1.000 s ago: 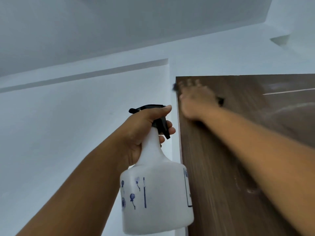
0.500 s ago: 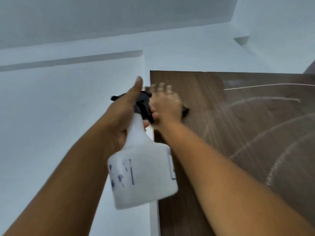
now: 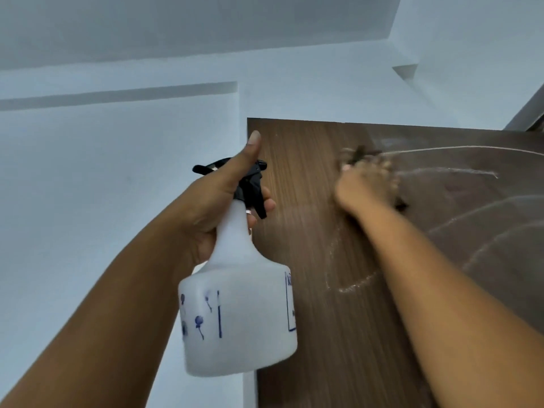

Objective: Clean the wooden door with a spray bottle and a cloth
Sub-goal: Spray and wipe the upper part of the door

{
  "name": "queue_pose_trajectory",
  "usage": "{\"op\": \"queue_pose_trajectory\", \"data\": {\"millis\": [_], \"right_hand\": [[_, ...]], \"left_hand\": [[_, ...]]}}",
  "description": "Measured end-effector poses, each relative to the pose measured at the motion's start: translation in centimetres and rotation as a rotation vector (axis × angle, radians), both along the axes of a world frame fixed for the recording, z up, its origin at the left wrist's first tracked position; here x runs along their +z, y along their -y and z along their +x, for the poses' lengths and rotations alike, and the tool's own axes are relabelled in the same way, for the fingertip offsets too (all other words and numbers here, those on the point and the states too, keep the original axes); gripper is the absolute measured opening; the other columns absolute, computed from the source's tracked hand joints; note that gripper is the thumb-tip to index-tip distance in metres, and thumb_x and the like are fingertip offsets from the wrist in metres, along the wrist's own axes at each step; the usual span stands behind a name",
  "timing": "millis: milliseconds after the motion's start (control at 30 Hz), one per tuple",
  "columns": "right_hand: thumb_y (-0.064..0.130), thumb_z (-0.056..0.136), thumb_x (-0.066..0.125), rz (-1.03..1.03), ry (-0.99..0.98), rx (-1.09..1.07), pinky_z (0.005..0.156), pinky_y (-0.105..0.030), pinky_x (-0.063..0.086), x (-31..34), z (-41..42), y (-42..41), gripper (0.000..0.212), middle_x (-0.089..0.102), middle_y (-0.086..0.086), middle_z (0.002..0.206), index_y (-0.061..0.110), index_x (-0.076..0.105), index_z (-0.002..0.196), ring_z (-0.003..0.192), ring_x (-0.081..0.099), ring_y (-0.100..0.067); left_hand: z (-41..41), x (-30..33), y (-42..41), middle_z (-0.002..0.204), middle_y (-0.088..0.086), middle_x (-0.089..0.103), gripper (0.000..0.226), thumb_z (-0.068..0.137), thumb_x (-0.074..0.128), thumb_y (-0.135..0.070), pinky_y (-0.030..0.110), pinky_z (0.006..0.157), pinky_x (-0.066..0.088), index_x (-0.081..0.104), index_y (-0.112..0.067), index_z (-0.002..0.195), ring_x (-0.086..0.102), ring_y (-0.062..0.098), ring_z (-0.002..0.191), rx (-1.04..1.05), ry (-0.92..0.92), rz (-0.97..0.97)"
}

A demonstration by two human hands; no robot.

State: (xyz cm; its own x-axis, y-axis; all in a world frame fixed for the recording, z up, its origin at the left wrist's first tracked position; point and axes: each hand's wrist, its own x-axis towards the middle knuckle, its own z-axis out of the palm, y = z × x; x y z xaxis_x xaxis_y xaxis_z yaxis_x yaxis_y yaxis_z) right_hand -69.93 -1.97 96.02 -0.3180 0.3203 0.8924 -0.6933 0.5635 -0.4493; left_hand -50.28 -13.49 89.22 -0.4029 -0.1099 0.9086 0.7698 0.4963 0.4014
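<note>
Since half a second ago, my right hand (image 3: 365,187) has swept right across the wooden door (image 3: 338,334), upper centre. Blurred, it seems to press a dark cloth (image 3: 359,153); overlapping strokes suit best. My left hand (image 3: 217,207) grips the spray bottle (image 3: 238,313), thumb raised.

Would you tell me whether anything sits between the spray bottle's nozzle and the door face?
Nothing visible does: the bottle, held in the left hand, has open air before the door.
</note>
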Motion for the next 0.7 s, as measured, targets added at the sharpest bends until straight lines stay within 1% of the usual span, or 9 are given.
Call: {"op": "queue_pose_trajectory", "data": {"millis": [67,133,200,267,367,467,533,600,700], "right_hand": [[0.035,0.100,0.035,0.153,-0.264,0.016,0.119,-0.052,0.014,-1.4,3.1,4.6,0.057,0.013,-0.020,0.161,0.005,0.032,0.148,0.149,0.008,-0.035],[0.036,0.097,0.045,0.323,-0.524,0.132,0.117,-0.053,0.011,-3.0,5.3,8.0,0.059,-0.002,-0.017,0.163,0.017,0.028,0.151,0.150,0.001,-0.034],[0.035,0.101,0.036,0.411,-0.569,0.150,0.118,-0.052,0.010,-2.4,5.1,7.8,0.058,-0.009,-0.011,0.163,0.018,0.020,0.154,0.151,-0.005,-0.028],[0.032,0.103,0.026,0.375,-0.475,0.053,0.118,-0.049,0.015,-0.4,2.5,4.9,0.056,0.003,-0.012,0.163,0.006,0.020,0.153,0.150,0.005,-0.028],[0.029,0.102,0.030,0.092,-0.209,-0.031,0.106,-0.045,0.035,1.2,-3.8,-2.7,0.045,0.042,-0.023,0.144,0.001,0.046,0.134,0.129,0.043,-0.039],[0.026,0.104,0.027,-0.061,0.055,-0.037,0.117,-0.045,0.023,0.6,-7.7,-8.3,0.053,0.022,-0.024,0.157,-0.005,0.029,0.147,0.145,0.022,-0.036],[0.024,0.104,0.029,-0.076,0.071,-0.025,0.118,-0.044,0.021,0.8,-6.9,-7.2,0.053,0.019,-0.023,0.158,-0.004,0.029,0.148,0.147,0.020,-0.034],[0.026,0.102,0.033,0.018,-0.099,-0.027,0.111,-0.043,0.031,0.3,-4.0,-3.3,0.045,0.039,-0.024,0.148,0.002,0.043,0.139,0.137,0.038,-0.036],[0.035,0.099,0.038,0.368,-0.506,-0.012,0.117,-0.045,0.018,-1.6,-0.5,2.6,0.058,0.017,-0.016,0.161,0.026,0.021,0.153,0.149,0.016,-0.031]], "left_hand": [[-0.8,0.2,-1.1,0.067,0.008,0.065,0.054,0.082,0.061,-0.063,0.017,0.037,0.042,0.065,-0.010,0.088,0.058,0.011,0.039,-0.017,-0.005,-0.009],[-1.0,0.6,-1.6,0.062,0.005,0.067,0.050,0.083,0.062,-0.060,0.016,0.036,0.043,0.068,-0.011,0.082,0.058,0.010,0.038,-0.042,-0.057,0.000],[-0.7,1.2,-1.7,0.062,0.005,0.067,0.050,0.083,0.062,-0.061,0.017,0.037,0.044,0.067,-0.012,0.086,0.059,0.010,0.038,-0.008,-0.127,0.002],[-0.3,1.5,-1.5,0.065,0.008,0.066,0.056,0.084,0.058,-0.067,0.019,0.036,0.044,0.064,-0.011,0.092,0.057,0.011,0.038,0.020,-0.118,-0.019],[-0.7,1.3,-1.5,0.068,0.010,0.067,0.066,0.082,0.056,-0.071,0.019,0.037,0.045,0.062,-0.007,0.099,0.057,0.012,0.039,0.018,-0.038,-0.054],[-1.5,0.8,-1.6,0.071,0.010,0.065,0.069,0.080,0.058,-0.071,0.020,0.036,0.044,0.061,-0.005,0.102,0.059,0.012,0.039,-0.026,0.009,-0.057],[-2.2,0.6,-1.8,0.074,0.010,0.063,0.071,0.081,0.058,-0.071,0.019,0.036,0.044,0.058,-0.005,0.108,0.059,0.012,0.039,-0.057,0.042,-0.042],[-3.1,0.7,-2.3,0.076,0.010,0.062,0.066,0.084,0.058,-0.069,0.018,0.037,0.045,0.059,-0.008,0.109,0.059,0.011,0.040,-0.073,0.049,-0.028],[-4.6,1.1,-3.4,0.073,0.006,0.063,0.054,0.087,0.059,-0.066,0.017,0.039,0.045,0.065,-0.013,0.095,0.062,0.012,0.049,-0.118,0.045,-0.039]]}}
